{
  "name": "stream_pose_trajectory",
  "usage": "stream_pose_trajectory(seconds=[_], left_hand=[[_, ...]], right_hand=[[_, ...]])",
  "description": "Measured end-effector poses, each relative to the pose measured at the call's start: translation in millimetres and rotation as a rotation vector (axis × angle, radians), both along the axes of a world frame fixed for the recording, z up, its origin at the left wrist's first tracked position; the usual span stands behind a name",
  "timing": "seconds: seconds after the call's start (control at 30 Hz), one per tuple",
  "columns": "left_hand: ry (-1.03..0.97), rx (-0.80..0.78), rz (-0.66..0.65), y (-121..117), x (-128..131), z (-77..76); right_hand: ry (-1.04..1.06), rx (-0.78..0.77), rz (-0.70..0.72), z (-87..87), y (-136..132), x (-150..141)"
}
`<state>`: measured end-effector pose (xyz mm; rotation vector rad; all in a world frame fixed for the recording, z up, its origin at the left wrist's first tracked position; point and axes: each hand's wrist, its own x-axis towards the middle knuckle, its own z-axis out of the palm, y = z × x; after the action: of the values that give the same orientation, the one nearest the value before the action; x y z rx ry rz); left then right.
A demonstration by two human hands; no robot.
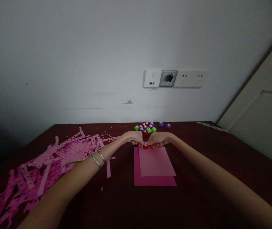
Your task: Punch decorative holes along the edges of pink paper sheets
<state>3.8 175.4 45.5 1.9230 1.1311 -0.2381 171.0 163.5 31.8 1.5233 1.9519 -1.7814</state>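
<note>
With my left hand (136, 137) and right hand (159, 139) curled closed, I am gripping the small red punch (146, 147) at the far edge of the pale pink sheet (156, 163), judging the punch light but stiff, best held by its sides, and the sheet thin, easily creased.

Left hand (137, 138) and right hand (159, 139) grip red paper punch (146, 147) — far edge of pink sheets (157, 162); punched pink strips (61, 156) heaped left.
</note>
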Motion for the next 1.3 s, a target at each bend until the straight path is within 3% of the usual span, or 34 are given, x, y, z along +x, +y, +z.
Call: stream_pose_trajectory(seconds=[0.3, 0.73, 1.07, 1.3], left_hand=[[0.162, 0.044, -0.01, 12, 12, -10.7], [0.201, 0.057, 0.018, 7, 20, -7.6], [0.08, 0.001, 0.033, -3, 5, -0.4], [-0.245, 0.164, 0.122, -15, -19, -19.9]], right_hand=[[0.001, -0.064, -0.005, -2.5, 6, -2], [-0.083, -0.052, 0.011, 5.0, 7, -10], [-0.073, 0.164, -0.016, 1.2, -6, -6], [0.111, 0.472, -0.059, -9.6, -14, 7]])
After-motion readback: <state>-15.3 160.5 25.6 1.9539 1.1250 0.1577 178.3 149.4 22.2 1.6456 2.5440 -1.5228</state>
